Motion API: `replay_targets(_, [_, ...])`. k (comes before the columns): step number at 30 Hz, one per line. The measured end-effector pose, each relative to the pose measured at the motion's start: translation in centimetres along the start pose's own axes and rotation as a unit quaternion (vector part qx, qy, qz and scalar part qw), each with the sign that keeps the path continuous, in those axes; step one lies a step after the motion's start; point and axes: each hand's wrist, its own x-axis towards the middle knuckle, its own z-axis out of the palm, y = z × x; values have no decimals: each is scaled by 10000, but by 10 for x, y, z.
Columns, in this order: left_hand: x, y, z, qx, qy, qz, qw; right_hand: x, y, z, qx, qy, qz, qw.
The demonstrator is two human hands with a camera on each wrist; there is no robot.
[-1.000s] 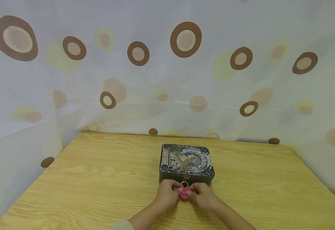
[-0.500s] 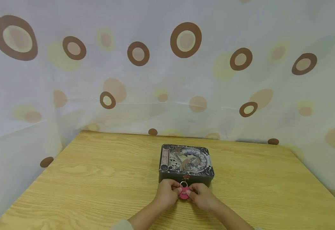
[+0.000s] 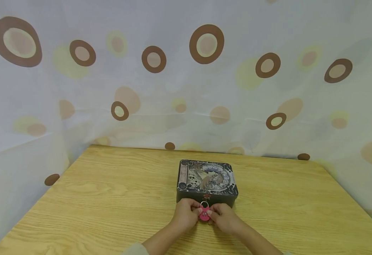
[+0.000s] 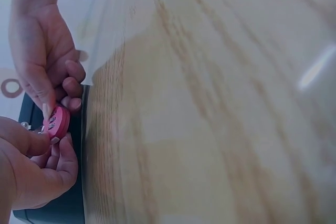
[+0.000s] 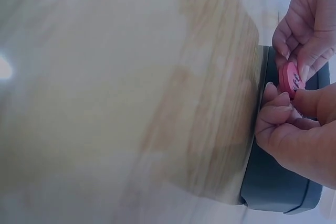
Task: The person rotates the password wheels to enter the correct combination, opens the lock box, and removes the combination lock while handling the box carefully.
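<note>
A pink combination padlock [image 3: 204, 214] with number dials hangs at the front of a dark tin box [image 3: 210, 177] with an ornate printed lid. Its silver shackle [image 3: 204, 203] stands right at the red clasp [image 3: 206, 196] on the box's front. From the left, my left hand [image 3: 185, 214] pinches the lock's body between thumb and fingers. My right hand [image 3: 225, 216] pinches the opposite side, its thumb beside the dials. In the left wrist view the padlock [image 4: 59, 123] sits between both hands' fingertips. The right wrist view shows the dial face of the padlock [image 5: 294, 80] partly covered by thumbs.
The box rests on a wood-grain table [image 3: 115, 198], near the middle. Behind and along the sides hangs a pale curtain [image 3: 173, 88] printed with brown and yellow circles.
The padlock and the right thumb on it have shifted very slightly. Both hands keep their hold, and the box has stayed in place.
</note>
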Motion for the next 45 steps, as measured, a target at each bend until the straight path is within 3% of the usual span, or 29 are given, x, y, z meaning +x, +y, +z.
replay_targets(14, [0,0,-1,-22,-43,72,10000,-2,2,-4,409,-75,285,9987])
replay_targets(26, [-1,0,-1,-30,30,32,10000,-2,2,-5,392,-150,253,9988])
replay_targets(45, [-1,2,-2,-233,-130,-200,9994,2,4,-3,174,-187,187,9995])
